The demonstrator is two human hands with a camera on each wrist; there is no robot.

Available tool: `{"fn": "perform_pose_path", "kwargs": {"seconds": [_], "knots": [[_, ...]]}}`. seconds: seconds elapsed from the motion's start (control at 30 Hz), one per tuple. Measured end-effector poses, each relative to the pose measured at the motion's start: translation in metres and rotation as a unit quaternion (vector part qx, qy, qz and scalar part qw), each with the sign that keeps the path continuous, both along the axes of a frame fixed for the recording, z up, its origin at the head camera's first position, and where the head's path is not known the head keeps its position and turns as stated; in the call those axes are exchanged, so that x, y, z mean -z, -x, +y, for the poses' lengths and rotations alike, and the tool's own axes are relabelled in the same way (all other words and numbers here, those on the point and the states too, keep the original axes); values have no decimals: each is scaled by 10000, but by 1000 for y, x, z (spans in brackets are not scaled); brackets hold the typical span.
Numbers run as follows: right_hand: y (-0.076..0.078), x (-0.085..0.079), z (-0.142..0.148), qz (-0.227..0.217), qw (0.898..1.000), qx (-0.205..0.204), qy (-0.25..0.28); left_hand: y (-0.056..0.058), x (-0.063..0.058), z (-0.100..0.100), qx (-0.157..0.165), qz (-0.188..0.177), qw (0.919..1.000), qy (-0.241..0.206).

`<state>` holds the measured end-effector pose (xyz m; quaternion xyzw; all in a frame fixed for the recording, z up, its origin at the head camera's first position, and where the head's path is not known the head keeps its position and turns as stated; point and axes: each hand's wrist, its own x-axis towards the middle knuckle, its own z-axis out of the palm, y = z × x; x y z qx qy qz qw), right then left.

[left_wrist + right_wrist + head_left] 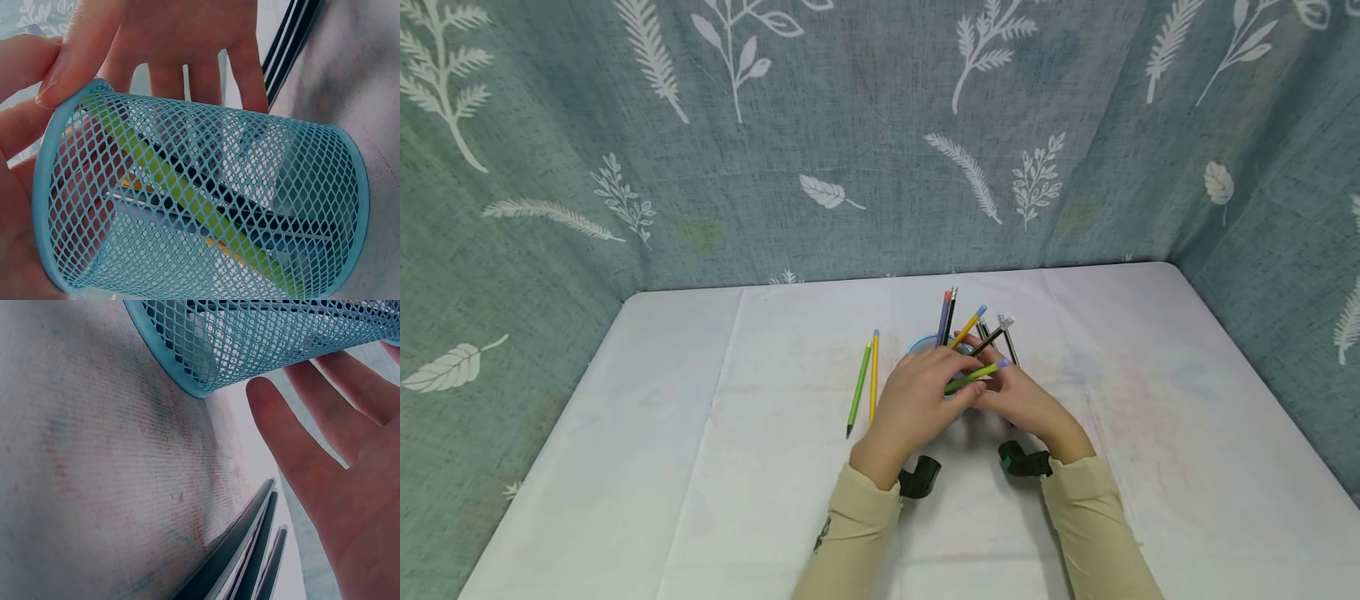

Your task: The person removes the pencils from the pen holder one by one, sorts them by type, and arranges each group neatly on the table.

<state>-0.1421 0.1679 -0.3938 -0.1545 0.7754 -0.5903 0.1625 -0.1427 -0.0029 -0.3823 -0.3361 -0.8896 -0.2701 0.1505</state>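
Head view: the left hand (917, 396) pinches a green pencil (985, 372) slanting into the cup (41, 187), apparently to control its lean. The right hand (1024, 402) holds the cup, thumb at its rim and fingers spread behind it, likely to steady it. Other pencils (968, 327) lean inside the cup; dark pencils (224, 550) lie to its right, two bright pencils (874, 371) to its left, kept clear of both hands.

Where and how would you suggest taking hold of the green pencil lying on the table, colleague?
I'd pinch the green pencil at mid-shaft, finger and thumb across it, coming from above and its left. It is slim and lies flat, pointing lengthwise, and the yellow pencil lies close on its right.
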Motion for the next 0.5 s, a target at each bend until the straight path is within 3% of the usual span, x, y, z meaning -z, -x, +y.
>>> {"fn": "perform_pose_path", "kwargs": {"seconds": [0.13, 0.3, 0.5], "knots": [[3, 4, 1, 0, 9997, -114, 233, 0, -1, 0, -45, 81, 9999, 117], [10, 19, 5, 46, 9995, -148, 274, 0, -1, 0, -26, 105, 9999, 118], [12, 28, 7, -5, 9997, -51, 256, -1, -3, -4, 99, -130, 9995, -280]]}}
